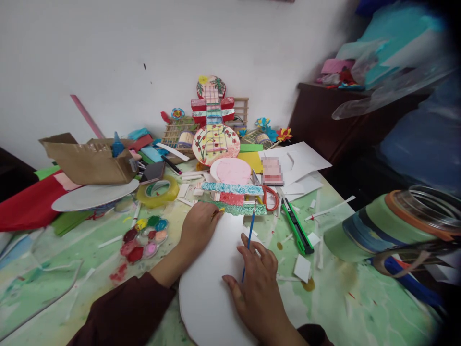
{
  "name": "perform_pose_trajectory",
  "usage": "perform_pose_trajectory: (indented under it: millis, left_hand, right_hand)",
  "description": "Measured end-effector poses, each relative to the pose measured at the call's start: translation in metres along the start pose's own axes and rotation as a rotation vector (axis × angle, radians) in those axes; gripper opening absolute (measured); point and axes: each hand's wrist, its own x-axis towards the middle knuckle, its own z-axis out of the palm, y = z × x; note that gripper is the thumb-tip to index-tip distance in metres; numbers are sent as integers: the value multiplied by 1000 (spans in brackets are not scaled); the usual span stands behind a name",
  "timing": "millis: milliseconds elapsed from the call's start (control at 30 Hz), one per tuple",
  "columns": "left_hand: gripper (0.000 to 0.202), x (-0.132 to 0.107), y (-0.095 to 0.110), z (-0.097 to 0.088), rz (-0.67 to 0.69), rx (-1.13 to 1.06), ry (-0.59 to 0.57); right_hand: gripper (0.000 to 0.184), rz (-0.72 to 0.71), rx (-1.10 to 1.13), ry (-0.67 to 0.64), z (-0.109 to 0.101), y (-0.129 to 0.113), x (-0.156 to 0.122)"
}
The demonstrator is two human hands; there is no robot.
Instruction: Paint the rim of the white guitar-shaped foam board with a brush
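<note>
A white, rounded cardboard cutout [205, 283] lies lengthwise before me, its narrow end pointing away. My left hand [200, 223] is closed at that far end, fingers curled over its edge; a small yellow spot shows by the fingertips. Between the fingers of my right hand [257, 276] is a thin blue paintbrush [251, 228], tip up, over the cutout's right side. Just beyond the cutout lie a green-painted strip [234, 208] and a blue-painted strip [230, 188]. A paint palette [146, 237] with several colours sits left of my left forearm.
Right of my hands lie a green box cutter [297, 228], scissors [271, 198] and a green bottle [378, 230]. Yellow tape [158, 191], a white disc [95, 194] and a cardboard box [88, 158] are at left. A painted guitar-shaped model [215, 144] stands against the wall.
</note>
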Motion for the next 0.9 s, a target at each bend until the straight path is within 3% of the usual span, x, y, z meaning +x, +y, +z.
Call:
perform_pose_trajectory:
  millis: [267,467,600,900]
  left_hand:
    - [13,-3,0,-6,-169,-392,99]
    - [4,-17,23,-11,-113,-793,125]
    - [7,-32,41,-11,-23,-977,74]
    - [3,-51,57,-1,94,-1172,-105]
  right_hand:
    - [45,-23,44,68,0,2,1]
    - [26,-3,253,309,-6,6,1]
    - [20,108,318,448,-9,7,6]
    - [18,207,481,547,-13,7,12]
